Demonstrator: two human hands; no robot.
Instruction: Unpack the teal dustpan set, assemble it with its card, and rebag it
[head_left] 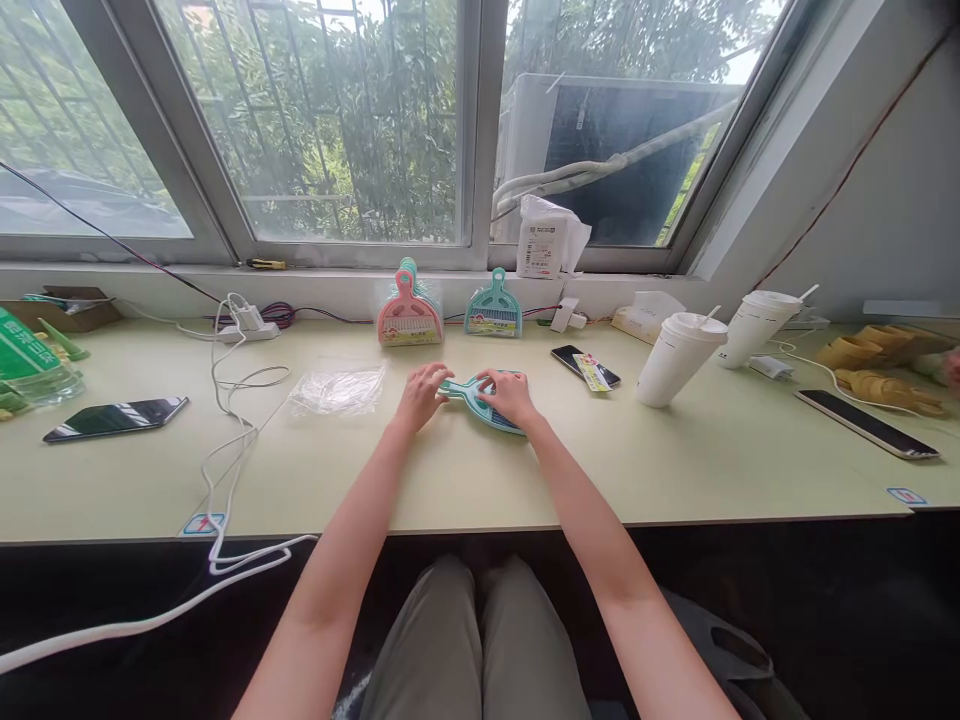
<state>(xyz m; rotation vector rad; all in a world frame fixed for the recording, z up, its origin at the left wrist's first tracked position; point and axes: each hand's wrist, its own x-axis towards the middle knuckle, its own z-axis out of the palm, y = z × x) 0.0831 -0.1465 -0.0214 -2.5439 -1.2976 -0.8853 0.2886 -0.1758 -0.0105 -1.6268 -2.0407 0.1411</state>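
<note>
We've got the green dustpan-and-brush set (pixel 471 397) lying on the surface (pixel 465 490), right in front of us, under both hands. L hand (pixel 422 396): fingers part-curled at the handle end, thumb on the near side; can't tell if they're pinching or just touching. R hand (pixel 510 398): fingers bent over the wide pan end, gap fairly small; contact's clear, firmness of hold isn't.

Risks, our view: if the brush and pan are only loosely clipped, uneven pressure from our two hands could pop them apart or skew them. Smooth plastic on a smooth surface could also skid if our R fingers press at an angle. A wide sweep to the L might catch the crumpled clear wrap (pixel 341 390) or snag the loose white cable (pixel 238 440) and drag it. A reach to the R could knock the label card (pixel 592 371) off the dark phone (pixel 566 360) it partly covers, or, further out, tip the nearer white cup (pixel 679 365); tall, straw in, so a spill's poss.

Hard to see: our R hand hides much of the pan end, incl. most of the bristles; L fingers cover the handle tip. Wrap's too see-through to tell if anything's inside. Print on the card's too small to read. Green-labelled bottle (pixel 34 360) is cut off at the L edge.
</note>
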